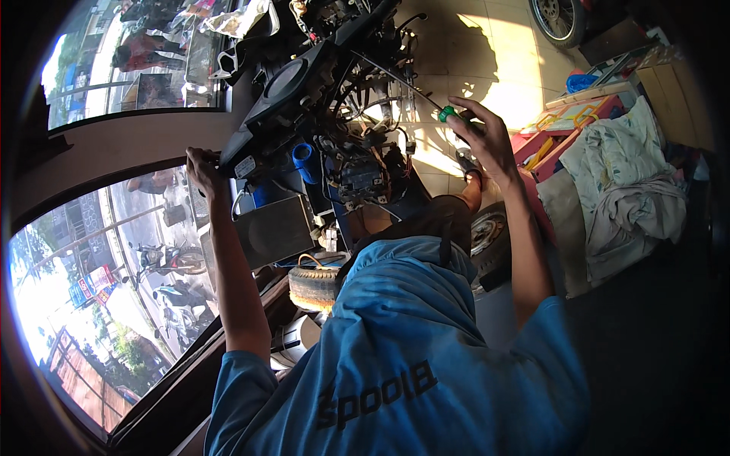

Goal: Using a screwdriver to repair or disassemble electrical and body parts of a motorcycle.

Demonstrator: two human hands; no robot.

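Observation:
My right hand (489,140) is wrapped around the green handle of a long screwdriver (447,114), index finger stretched along it. The thin shaft slants up and left to the stripped motorbike (365,171), where its tip seems to meet the black bodywork; I cannot tell if it touches a screw. My left hand (204,172) grips the lower left end of the long black plastic panel (277,95). Bare wires and frame parts show beside this panel. A blue cylindrical part (303,161) sits just right of the panel's lower end.
On the right, bundled cloths (616,163) lie over a red toolbox (538,144) beside a cardboard box (677,95). A wheel (559,19) stands at the far right, another (490,235) by my leg. A tyre (313,287) lies below the bike. Glass panes (122,266) line the left.

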